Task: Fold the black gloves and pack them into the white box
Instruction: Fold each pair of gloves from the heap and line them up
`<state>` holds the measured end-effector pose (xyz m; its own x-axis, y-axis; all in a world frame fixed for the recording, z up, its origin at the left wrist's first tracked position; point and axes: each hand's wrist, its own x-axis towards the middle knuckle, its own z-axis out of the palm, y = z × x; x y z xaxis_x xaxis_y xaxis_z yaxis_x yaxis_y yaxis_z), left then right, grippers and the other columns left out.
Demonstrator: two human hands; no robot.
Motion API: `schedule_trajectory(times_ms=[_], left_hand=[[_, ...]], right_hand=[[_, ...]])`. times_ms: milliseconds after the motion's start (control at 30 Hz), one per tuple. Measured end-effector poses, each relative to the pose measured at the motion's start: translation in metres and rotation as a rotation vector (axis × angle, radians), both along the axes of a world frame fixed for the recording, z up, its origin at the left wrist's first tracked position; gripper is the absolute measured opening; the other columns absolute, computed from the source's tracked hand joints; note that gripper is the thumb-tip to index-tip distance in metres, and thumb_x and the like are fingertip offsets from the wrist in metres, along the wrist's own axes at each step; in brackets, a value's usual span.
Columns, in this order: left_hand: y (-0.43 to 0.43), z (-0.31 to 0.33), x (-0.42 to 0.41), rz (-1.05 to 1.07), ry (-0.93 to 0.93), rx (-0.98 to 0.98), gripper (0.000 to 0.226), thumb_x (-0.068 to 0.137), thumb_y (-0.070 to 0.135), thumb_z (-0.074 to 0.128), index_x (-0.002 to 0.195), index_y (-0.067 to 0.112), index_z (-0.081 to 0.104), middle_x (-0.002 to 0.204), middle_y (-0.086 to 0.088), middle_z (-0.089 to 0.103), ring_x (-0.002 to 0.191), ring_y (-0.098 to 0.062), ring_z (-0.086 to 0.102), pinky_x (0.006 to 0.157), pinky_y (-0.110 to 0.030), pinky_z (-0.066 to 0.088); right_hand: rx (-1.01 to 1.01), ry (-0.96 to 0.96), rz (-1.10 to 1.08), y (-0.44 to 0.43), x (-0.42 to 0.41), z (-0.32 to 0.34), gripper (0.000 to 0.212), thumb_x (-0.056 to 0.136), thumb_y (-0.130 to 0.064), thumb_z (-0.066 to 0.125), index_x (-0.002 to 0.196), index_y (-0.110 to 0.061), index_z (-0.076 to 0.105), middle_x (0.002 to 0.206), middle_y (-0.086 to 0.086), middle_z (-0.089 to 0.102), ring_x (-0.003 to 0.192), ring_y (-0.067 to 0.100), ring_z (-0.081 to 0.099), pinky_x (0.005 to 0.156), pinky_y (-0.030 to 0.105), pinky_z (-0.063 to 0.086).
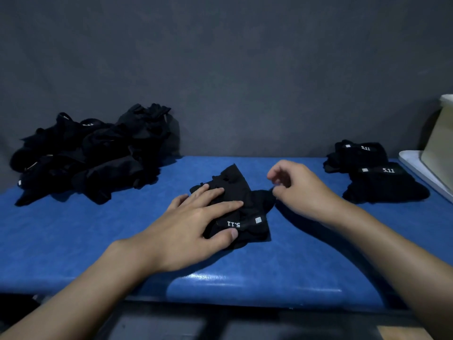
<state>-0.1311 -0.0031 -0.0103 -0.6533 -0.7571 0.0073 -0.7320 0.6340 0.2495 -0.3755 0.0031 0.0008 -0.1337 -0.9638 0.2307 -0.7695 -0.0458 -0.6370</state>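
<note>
Left grip (196, 217) flat, pressing black glove (236, 181); right grip (299, 190) curled at glove edge, hold unclear.

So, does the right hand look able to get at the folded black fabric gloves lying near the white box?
Probably yes. Only bare blue table surface lies between the right hand and the folded black fabric gloves to its right; nothing seems to block the way.

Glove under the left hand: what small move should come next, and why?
Probably fold the right flap of the glove over toward the left hand. That hand presses flat on the glove, pinning it, and the right hand, fingers curled, sits at the flap's edge; whether it pinches is unclear. The folded gloves nearby look more compact.
</note>
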Motion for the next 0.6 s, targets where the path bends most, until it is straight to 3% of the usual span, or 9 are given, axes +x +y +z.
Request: schedule_trajectory(times_ms=[100, 167, 233, 300, 367, 467, 600], left_hand=[[-0.001, -0.001, 0.0, 0.0, 0.024, -0.009, 0.079, 0.073, 0.081, 0.019, 0.148, 0.057, 0.017, 0.164, 0.017, 0.009, 0.151, -0.004, -0.008, 0.123, -0.042, 0.006], [-0.001, -0.001, 0.001, 0.001, 0.047, -0.015, 0.081, 0.073, 0.081, 0.02, 0.149, 0.053, 0.021, 0.163, 0.017, 0.011, 0.151, -0.004, -0.005, 0.123, -0.041, 0.008], [-0.002, 0.001, 0.003, 0.011, 0.084, -0.029, 0.082, 0.075, 0.08, 0.019, 0.149, 0.048, 0.027, 0.162, 0.018, 0.016, 0.15, -0.003, 0.0, 0.122, -0.038, 0.011], [-0.002, 0.002, 0.005, 0.029, 0.131, -0.056, 0.08, 0.077, 0.078, 0.018, 0.148, 0.043, 0.034, 0.158, 0.019, 0.023, 0.148, 0.0, 0.008, 0.121, -0.034, 0.015], [-0.003, 0.004, 0.007, 0.051, 0.155, -0.076, 0.08, 0.078, 0.076, 0.017, 0.146, 0.04, 0.039, 0.156, 0.018, 0.029, 0.145, 0.002, 0.015, 0.119, -0.032, 0.018], [-0.003, 0.003, 0.011, 0.074, 0.133, -0.062, 0.084, 0.076, 0.077, 0.017, 0.147, 0.039, 0.037, 0.157, 0.017, 0.028, 0.145, 0.0, 0.017, 0.119, -0.032, 0.018], [-0.006, -0.001, 0.014, 0.075, 0.072, -0.03, 0.09, 0.074, 0.08, 0.015, 0.152, 0.037, 0.029, 0.162, 0.017, 0.019, 0.149, 0.0, 0.008, 0.122, -0.038, 0.014]], right_hand=[[-0.141, -0.121, 0.181, 0.003, 0.01, 0.005, 0.03, 0.088, -0.005, 0.059, 0.091, -0.035, 0.059, 0.102, -0.016, 0.061, 0.103, 0.001, 0.055, 0.077, 0.009, 0.04], [-0.153, -0.107, 0.312, 0.002, 0.018, 0.004, 0.023, 0.089, -0.013, 0.064, 0.096, -0.035, 0.063, 0.112, -0.015, 0.059, 0.111, -0.001, 0.052, 0.084, 0.006, 0.036], [-0.206, -0.017, 0.357, -0.002, 0.022, -0.002, 0.017, 0.084, -0.025, 0.064, 0.098, -0.034, 0.066, 0.122, -0.018, 0.057, 0.121, 0.005, 0.047, 0.103, 0.023, 0.035], [-0.26, 0.02, 0.381, -0.004, 0.024, -0.005, 0.022, 0.08, -0.03, 0.062, 0.1, -0.03, 0.069, 0.126, -0.019, 0.058, 0.125, 0.006, 0.045, 0.109, 0.041, 0.034], [-0.205, 0.049, 0.392, -0.004, 0.025, -0.003, 0.034, 0.077, -0.045, 0.06, 0.108, -0.032, 0.068, 0.123, -0.021, 0.06, 0.127, 0.003, 0.044, 0.11, 0.044, 0.034], [-0.021, 0.249, 0.352, -0.005, 0.02, -0.005, 0.059, 0.074, -0.067, 0.052, 0.126, -0.038, 0.059, 0.129, -0.029, 0.052, 0.132, 0.0, 0.034, 0.114, 0.044, 0.025], [0.113, 0.339, 0.329, -0.008, 0.012, -0.008, 0.061, 0.087, -0.065, 0.053, 0.142, -0.038, 0.045, 0.148, -0.026, 0.039, 0.14, 0.004, 0.025, 0.118, 0.043, 0.016]])
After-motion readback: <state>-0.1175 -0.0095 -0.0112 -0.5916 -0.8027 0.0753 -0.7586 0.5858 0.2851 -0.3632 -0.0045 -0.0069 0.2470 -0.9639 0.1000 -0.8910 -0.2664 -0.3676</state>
